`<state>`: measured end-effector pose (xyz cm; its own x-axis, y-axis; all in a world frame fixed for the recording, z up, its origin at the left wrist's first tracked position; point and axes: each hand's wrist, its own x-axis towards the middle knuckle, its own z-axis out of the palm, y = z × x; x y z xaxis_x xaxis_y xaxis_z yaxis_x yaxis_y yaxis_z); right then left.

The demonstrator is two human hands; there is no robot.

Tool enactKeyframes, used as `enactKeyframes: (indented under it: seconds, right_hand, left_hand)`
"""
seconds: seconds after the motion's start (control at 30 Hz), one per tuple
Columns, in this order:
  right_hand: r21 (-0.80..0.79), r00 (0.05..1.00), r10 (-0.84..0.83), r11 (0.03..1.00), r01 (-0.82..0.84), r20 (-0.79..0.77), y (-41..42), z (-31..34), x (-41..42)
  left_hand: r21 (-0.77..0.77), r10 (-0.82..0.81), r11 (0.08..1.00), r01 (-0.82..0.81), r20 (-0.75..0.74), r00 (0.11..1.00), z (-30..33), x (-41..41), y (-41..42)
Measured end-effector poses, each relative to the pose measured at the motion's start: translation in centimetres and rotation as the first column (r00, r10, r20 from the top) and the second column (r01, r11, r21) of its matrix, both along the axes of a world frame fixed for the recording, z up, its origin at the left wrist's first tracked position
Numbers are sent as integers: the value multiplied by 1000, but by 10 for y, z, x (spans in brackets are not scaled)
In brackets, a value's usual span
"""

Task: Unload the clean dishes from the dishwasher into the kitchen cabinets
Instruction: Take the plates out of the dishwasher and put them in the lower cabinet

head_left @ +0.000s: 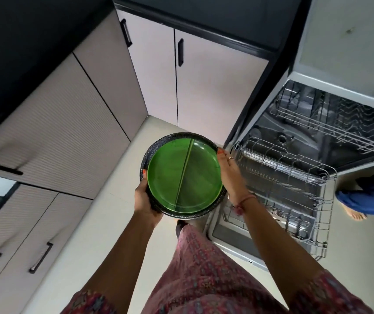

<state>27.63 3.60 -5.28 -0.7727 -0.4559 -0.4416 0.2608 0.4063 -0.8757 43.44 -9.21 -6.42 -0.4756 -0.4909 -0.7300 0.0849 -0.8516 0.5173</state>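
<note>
two hands carry the load here: your left hand (144, 198) grips the near-left edge of the dark pan (153, 146), thumb hooked over the rim with its tip just touching the green plate (184, 175), the other fingers hidden beneath. your right hand (230, 171) lies along the pan's right side, fingers fairly straight and pressed against the rim, fingertips reaching up toward the far-right edge; it steadies rather than wraps. the plate sits inside the pan, a raised ridge splitting it into two halves, and it fills nearly the whole base, so only a thin band of speckled rim shows around it. the stack sits between your two hands, held level above the pale floor (104, 223), out in front of your patterned dress (204, 275). the dishwasher (306, 155) stands open to your right, just beside your right wrist; its lower rack (294, 184) is pulled out over the dropped door, and the upper rack (331, 118) is partly out above it. closed cabinets (199, 87) with black handles run ahead and along your left. another person's bare foot (357, 215) and blue clothing show at the right edge beyond the lower rack.
</note>
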Motion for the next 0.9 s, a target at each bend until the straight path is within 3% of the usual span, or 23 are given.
enactKeyframes:
  seconds: [0.27,0.6,0.9]
  right_hand:
    - [-205,952,-10,976,77,305,-101,-7,-74]
    - [-105,935,-33,992,75,353,-270,-14,-208]
    - [-62,935,-123,986,152,334,-365,-11,-270]
  left_hand:
    - [-41,70,997,-67,56,996,-7,-34,-88]
    - [-31,117,993,-115,92,989,3,-87,-198]
    - [-19,129,992,-128,68,989,7,-114,-269]
